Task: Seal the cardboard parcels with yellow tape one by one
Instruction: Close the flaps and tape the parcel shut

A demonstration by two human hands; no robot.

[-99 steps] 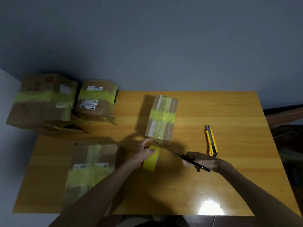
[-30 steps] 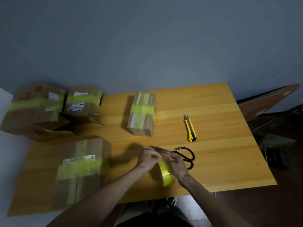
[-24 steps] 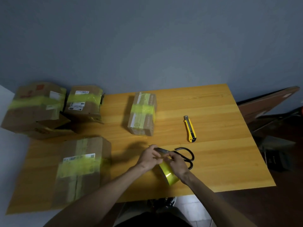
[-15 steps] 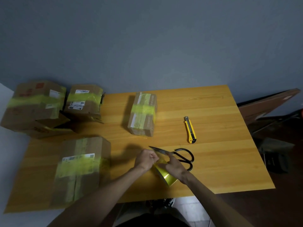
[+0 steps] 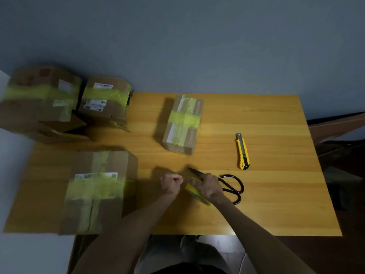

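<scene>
"At lower centre of the frame, report both hands," the inspector says.

"My right hand (image 5: 209,186) grips the yellow tape roll (image 5: 195,192), which is tilted over the table (image 5: 276,204). My left hand (image 5: 171,183) sits just left of the roll with its fingers clenched. Whether it pinches the tape end I cannot tell, because the picture is blurred there."

"Tools?"

"The scissors (image 5: 234,187) lie behind my right hand, with the handles toward frame right and the blades partly hidden. The utility knife (image 5: 242,152) lies further up, right of centre, apart from the scissors."

"Parcels?"

"Four, each banded in yellow tape. The centre parcel (image 5: 183,125) stands above my hands. The lower-left parcel (image 5: 98,192) is near my left forearm. At upper left, the large parcel (image 5: 39,101) is at the frame edge and the small parcel (image 5: 104,101) is just beside it."
</scene>
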